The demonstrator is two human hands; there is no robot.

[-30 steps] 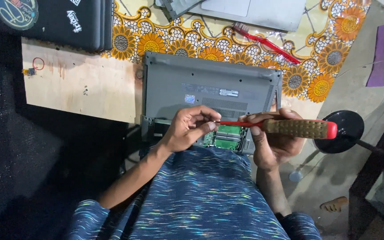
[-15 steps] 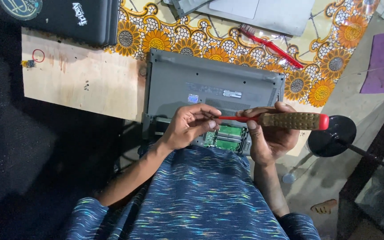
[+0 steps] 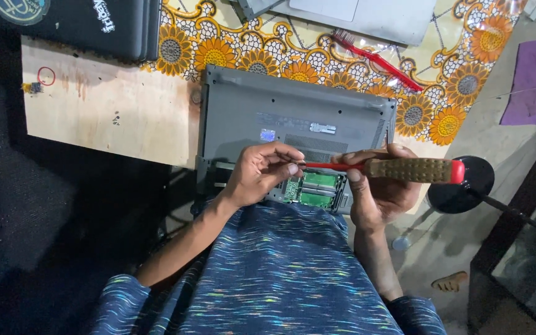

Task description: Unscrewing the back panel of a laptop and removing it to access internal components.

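A grey laptop (image 3: pixel 293 118) lies upside down on the table, its near compartment open and showing green circuit boards (image 3: pixel 317 186). My right hand (image 3: pixel 383 192) grips the brown handle of a red-shafted screwdriver (image 3: pixel 404 169), held level over the open compartment. My left hand (image 3: pixel 265 170) pinches the screwdriver's shaft near the tip, fingers closed around it above the boards.
A flowered yellow cloth (image 3: pixel 268 53) covers the far table, a bare wooden board (image 3: pixel 107 111) lies left. A red toothbrush (image 3: pixel 376 59), a silver laptop (image 3: pixel 367 15) and a dark laptop (image 3: pixel 75 22) lie beyond. A black round lamp base (image 3: pixel 466 189) stands right.
The view has shifted slightly; both hands stay on the screwdriver over the open compartment, with the tool drawn a little lower and left.
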